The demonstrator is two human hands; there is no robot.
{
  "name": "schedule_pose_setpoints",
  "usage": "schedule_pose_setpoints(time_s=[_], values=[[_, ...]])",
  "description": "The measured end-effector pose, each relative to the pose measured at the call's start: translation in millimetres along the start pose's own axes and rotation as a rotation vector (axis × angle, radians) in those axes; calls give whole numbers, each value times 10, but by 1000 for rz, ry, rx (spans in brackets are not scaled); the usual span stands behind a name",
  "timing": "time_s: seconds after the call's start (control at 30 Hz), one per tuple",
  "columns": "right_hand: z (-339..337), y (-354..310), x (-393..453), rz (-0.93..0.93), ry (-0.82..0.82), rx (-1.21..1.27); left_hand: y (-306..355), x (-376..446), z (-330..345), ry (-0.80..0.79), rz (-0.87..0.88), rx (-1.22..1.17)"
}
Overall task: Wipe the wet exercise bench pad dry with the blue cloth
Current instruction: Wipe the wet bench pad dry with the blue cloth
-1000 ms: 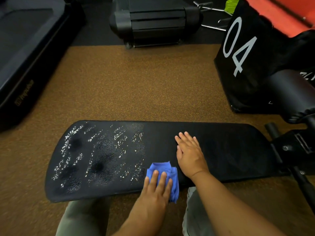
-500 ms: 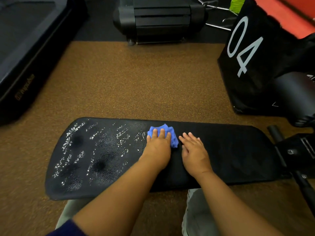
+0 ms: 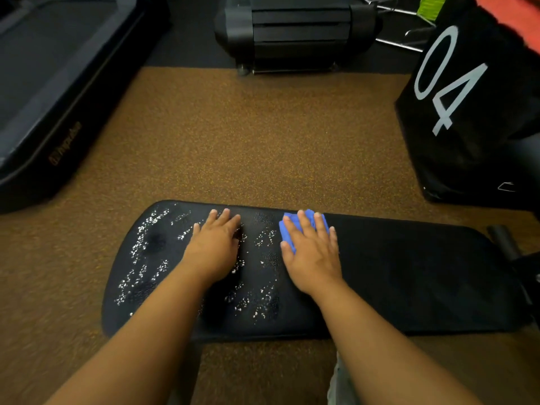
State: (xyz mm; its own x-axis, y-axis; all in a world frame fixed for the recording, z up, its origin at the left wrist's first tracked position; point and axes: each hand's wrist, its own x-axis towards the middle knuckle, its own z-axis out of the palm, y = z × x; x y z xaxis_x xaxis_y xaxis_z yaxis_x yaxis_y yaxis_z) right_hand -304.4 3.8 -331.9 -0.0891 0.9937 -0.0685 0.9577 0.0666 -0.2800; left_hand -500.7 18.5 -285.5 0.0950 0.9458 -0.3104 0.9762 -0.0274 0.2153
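Observation:
The black bench pad (image 3: 409, 282) lies lengthwise across the view in front of me. Its left half is speckled with water droplets (image 3: 140, 244); its right half looks dry. My right hand (image 3: 312, 252) presses flat, fingers straight, on the bunched blue cloth (image 3: 285, 232) near the pad's far edge at the middle. Only the cloth's far and left edges show around the fingers. My left hand (image 3: 214, 247) rests flat on the wet part of the pad, to the left of the cloth, holding nothing.
A brown speckled floor (image 3: 248, 141) surrounds the pad. A black treadmill deck (image 3: 58, 83) runs along the left. Another black machine (image 3: 292, 30) stands at the back, a black cover marked "04" (image 3: 467, 97) at the right. The bench frame (image 3: 508, 244) sticks out past the pad's right end.
The cloth was under my left hand, which swept it from the near edge to the far edge. Now my right hand covers it and my left hand has shifted left onto the wet area.

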Motion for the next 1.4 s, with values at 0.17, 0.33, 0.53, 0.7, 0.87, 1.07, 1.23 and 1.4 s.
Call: schedule_pose_setpoints(time_s=[0.17, 0.33, 0.53, 0.7, 0.87, 1.07, 1.23, 1.4], values=[[-31, 17, 491, 40, -49, -56, -144, -128, 101, -4, -36, 30], [-50, -198, 774, -100, -94, -49, -190, -135, 106, -41, -24, -6], [-20, -90, 744, -226, -95, 27, -180, -109, 89, -61, -64, -64], [-7, -318, 710, -41, -12, -103, -156, -126, 81, -66, -81, -84], [11, 48, 265, -487, -53, 97, -142, -129, 81, -57, -89, -65], [-49, 70, 417, -253, -134, 27, -132, -144, 56, -72, -97, -62], [-14, -182, 295, -233, -94, -26, -99, -176, 31, -66, -114, -66], [-70, 127, -210, -628, -203, 75, -63, -203, 22, -66, -138, -77]])
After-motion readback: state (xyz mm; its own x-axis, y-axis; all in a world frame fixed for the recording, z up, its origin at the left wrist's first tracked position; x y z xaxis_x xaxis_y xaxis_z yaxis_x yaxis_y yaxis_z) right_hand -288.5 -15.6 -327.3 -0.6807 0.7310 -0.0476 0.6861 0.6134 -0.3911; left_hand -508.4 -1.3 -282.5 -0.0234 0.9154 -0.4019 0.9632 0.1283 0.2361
